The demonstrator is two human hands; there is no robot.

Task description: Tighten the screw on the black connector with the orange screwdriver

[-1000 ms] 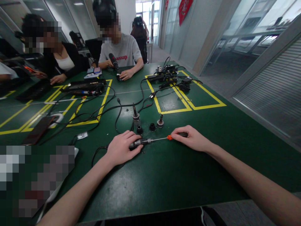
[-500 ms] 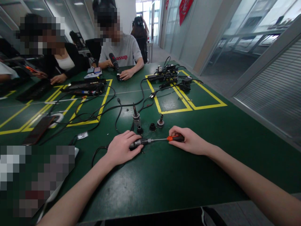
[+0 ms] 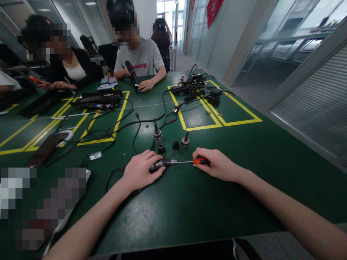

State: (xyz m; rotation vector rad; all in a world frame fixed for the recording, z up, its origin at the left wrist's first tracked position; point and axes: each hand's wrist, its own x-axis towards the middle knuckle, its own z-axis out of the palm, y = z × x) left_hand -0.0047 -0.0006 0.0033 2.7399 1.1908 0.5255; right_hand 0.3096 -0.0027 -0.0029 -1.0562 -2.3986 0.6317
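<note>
While the left hand [image 3: 139, 171] pins the metal part [image 3: 159, 165] on the surface [image 3: 189, 213], the right hand [image 3: 217, 165] (closed on the screwdriver [image 3: 193, 162]) should keep the shaft level and seated.

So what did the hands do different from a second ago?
The right hand closed its grip round the screwdriver handle, which it only lay over before, and slid a little toward the left hand. The left hand stayed put, holding the small metal part at the screwdriver's tip. The loose parts behind on the table did not move.
</note>
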